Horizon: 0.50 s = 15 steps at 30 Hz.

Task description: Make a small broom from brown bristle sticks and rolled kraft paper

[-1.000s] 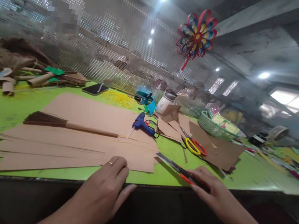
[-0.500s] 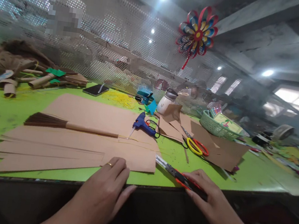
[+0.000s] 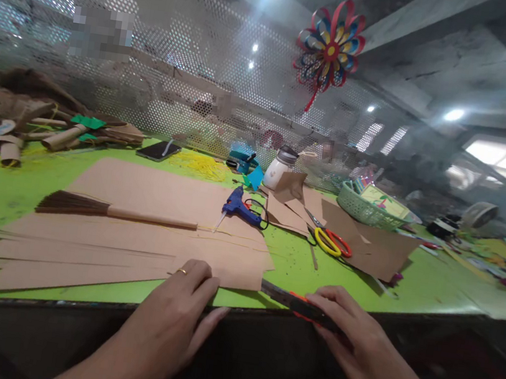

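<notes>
Layered brown paper strips (image 3: 121, 257) lie on the green table near its front edge. My left hand (image 3: 183, 305), wearing a ring, rests its fingers on the right part of the strips; the thumb sticks out apart, over the table edge. In my right hand (image 3: 351, 329) is a slim black and orange-red tool (image 3: 282, 295), whose kind I cannot make out. Its tip is at the right end of the strips; whether it touches them is unclear. Behind the strips a brown paper brush shape (image 3: 150, 218) with a fringed end lies on a larger brown sheet (image 3: 150, 184).
A blue glue gun (image 3: 241, 208) lies on the sheet. To its right are scissors (image 3: 333, 243), brown paper pieces (image 3: 378, 254) and a green basket (image 3: 363, 206). Behind stand a white jar (image 3: 277, 171), yellow strands (image 3: 202, 166), a phone (image 3: 158, 150) and brown paper bundles (image 3: 60, 137).
The tool in my right hand has tilted, and its tip has lowered to the right end of the strips. My left hand stays on the paper. The view has shifted slightly.
</notes>
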Tool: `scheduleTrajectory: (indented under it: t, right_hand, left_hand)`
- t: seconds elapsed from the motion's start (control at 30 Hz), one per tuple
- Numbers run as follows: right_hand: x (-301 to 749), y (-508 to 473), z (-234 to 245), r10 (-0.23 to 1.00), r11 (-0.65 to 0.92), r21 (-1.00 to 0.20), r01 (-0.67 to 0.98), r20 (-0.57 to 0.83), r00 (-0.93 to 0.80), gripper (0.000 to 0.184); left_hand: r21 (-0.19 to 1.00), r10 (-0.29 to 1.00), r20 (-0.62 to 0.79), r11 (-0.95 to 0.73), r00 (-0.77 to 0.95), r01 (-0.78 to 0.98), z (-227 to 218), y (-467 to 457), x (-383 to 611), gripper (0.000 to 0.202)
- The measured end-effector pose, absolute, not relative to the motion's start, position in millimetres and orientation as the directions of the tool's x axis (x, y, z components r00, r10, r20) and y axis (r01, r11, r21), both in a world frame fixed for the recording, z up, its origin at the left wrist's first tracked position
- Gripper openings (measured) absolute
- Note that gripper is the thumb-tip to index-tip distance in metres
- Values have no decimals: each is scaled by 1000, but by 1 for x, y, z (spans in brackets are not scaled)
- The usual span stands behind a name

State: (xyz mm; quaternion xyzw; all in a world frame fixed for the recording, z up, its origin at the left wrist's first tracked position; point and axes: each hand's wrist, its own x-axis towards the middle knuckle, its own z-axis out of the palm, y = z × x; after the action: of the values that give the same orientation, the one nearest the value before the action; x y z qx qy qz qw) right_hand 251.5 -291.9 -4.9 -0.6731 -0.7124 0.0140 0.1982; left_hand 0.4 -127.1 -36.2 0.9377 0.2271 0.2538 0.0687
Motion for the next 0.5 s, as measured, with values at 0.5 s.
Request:
scheduleTrajectory:
  t: [0.5]
  right_hand:
    - [242, -318, -34, 979, 51, -307, 950, 204, 13, 39]
  left_hand:
    - [160, -3, 208, -986, 978, -37, 9, -79, 36, 24]
